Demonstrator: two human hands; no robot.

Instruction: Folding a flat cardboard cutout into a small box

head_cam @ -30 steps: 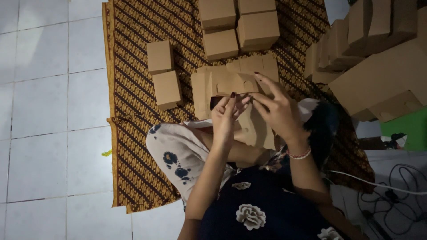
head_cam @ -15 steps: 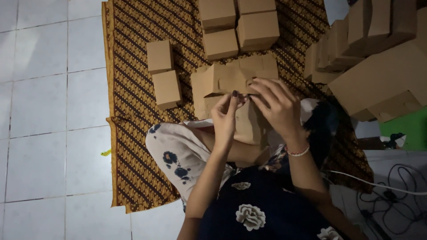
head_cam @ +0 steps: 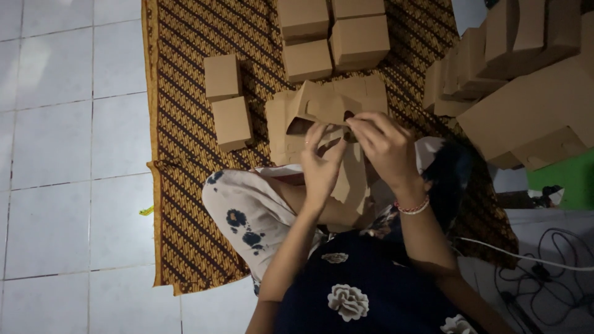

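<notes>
The partly folded cardboard box (head_cam: 331,105) is held above the person's lap, over the patterned mat (head_cam: 185,154), with its flaps standing open and one panel bent forward. A stack of flat box blanks (head_cam: 281,133) lies on the mat directly beneath it.

The left hand (head_cam: 322,164) supports the box from below, its grip closed on a lower flap with the fingers curled up against it. The right hand (head_cam: 380,145) works the upper edge, its grip pinched together on a flap near the dark opening.

Risks, as a judgement: the board is thin, and a flap forced against its crease may buckle or tear at the fold. With only the fingertips bearing, the half-formed body may spring back open or slip down onto the blanks.

Materials: the box is plain brown card, matte, with sharp scored edges and flat rectangular panels. The finished boxes (head_cam: 334,37) beyond it are cubes of the same card, set touching in a cluster; two more cubes (head_cam: 228,99) sit apart to the left. A further heap of card pieces (head_cam: 520,80) lies to the right. The mat is woven cloth in brown and gold diagonals, laid on the pale tiled floor (head_cam: 68,154). White cables (head_cam: 532,260) trail at lower right.
</notes>
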